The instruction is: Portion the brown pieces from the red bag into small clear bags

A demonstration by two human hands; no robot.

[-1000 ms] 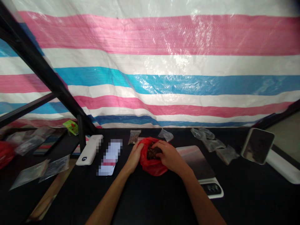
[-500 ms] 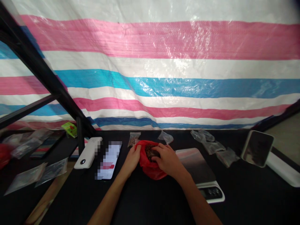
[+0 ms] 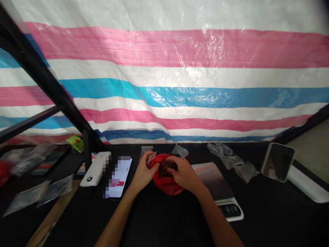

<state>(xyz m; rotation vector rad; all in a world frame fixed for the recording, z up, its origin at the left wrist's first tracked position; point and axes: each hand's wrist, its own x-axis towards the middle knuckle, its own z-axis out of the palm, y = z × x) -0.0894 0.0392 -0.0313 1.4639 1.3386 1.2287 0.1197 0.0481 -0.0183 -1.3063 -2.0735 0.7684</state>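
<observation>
A red plastic bag [image 3: 166, 183] with dark brown pieces [image 3: 166, 167] inside lies on the black table [image 3: 159, 219]. My left hand [image 3: 142, 173] rests against the bag's left side, its fingers pinched on a small clear packet [image 3: 151, 158]. My right hand [image 3: 183, 174] lies over the bag's open mouth, fingers curled into the dark contents. Whether those fingers hold any pieces is hidden.
A kitchen scale [image 3: 218, 188] lies just right of the bag. A phone [image 3: 118, 176] and a white power bank [image 3: 95, 168] lie to the left. Clear packets [image 3: 228, 159] are scattered behind, more at far left [image 3: 38, 192]. A mirror-like stand [image 3: 279, 161] is at the right.
My left hand has taken up a small clear packet at the bag's left edge. My right hand stays in the bag's mouth. The view has tilted slightly.
</observation>
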